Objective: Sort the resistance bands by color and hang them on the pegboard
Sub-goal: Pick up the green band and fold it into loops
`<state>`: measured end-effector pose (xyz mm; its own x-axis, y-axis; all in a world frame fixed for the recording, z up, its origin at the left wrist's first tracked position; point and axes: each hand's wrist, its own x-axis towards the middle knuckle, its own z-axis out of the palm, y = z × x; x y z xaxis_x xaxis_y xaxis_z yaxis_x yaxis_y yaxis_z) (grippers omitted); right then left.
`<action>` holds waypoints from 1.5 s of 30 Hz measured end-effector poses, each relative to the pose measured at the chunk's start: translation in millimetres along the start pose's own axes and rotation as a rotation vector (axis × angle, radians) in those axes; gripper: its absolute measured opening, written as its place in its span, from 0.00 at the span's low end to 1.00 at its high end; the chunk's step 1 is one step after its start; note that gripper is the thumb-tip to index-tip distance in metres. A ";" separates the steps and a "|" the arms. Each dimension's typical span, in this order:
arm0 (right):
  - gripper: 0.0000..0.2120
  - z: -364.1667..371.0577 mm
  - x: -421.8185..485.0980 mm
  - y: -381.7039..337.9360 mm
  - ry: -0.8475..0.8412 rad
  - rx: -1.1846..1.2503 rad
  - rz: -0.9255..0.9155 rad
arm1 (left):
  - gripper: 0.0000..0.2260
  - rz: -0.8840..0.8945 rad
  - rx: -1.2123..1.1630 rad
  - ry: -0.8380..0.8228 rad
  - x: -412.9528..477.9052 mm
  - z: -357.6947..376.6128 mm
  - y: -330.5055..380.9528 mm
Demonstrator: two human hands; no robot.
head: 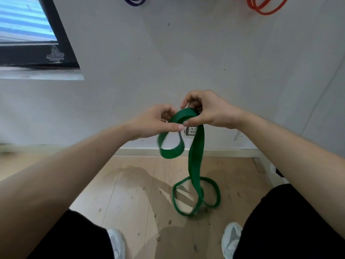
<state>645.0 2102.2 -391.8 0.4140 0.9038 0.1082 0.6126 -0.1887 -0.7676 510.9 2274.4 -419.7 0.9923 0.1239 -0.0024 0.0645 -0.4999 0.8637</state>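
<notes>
Both hands, left hand (pixel 155 122) and right hand (pixel 211 111), pinch wide green rubber band (pixel 196 156), tail dangling below; untangling step, next lift to peg above.

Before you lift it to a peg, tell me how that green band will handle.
Probably floppy: the green band droops from both hands, left hand and right hand, and curls into loops near the floor. Likely light, since a fingertip grip holds it. It may twist or tangle, as its strands already cross.

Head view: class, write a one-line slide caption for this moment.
Both hands, left hand and right hand, grip a green resistance band; purple bands and red bands hang above.
</notes>
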 end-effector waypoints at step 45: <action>0.08 0.9 4.4 42.2 0.008 0.147 0.227 | 0.22 -0.148 -0.188 0.255 -20.3 -65.3 -39.3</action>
<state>672.1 2098.5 -424.2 0.5352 0.8416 -0.0725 0.3991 -0.3276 -0.8564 481.3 2347.5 -420.7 0.9138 0.4052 -0.0288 0.1613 -0.2968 0.9412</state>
